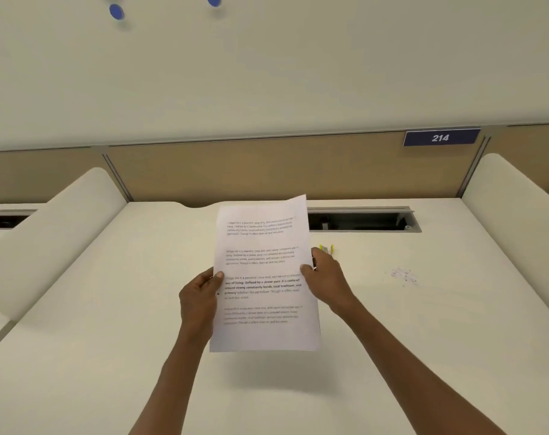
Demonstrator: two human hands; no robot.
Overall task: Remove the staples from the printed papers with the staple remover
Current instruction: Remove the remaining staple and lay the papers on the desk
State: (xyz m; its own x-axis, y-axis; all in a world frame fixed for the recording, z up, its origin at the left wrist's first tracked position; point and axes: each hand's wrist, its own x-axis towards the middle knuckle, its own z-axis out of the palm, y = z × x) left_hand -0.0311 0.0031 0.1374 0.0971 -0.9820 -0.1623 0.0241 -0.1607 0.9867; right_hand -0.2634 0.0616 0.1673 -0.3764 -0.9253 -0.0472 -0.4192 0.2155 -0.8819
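Observation:
The printed papers [262,274] are held upright above the white desk [110,356], text facing me. My left hand [201,296] grips their left edge, thumb on the front of the page. My right hand [328,277] grips the right edge the same way. A small yellow staple remover [326,248] shows just beyond my right hand; whether it lies on the desk or touches the fingers I cannot tell. No staple is visible on the page from here.
A scatter of tiny removed staples [404,275] lies on the desk at the right. An open cable slot [361,219] runs along the back edge. White side dividers [512,196] flank the desk, with a tan panel and a "214" sign [440,138] behind.

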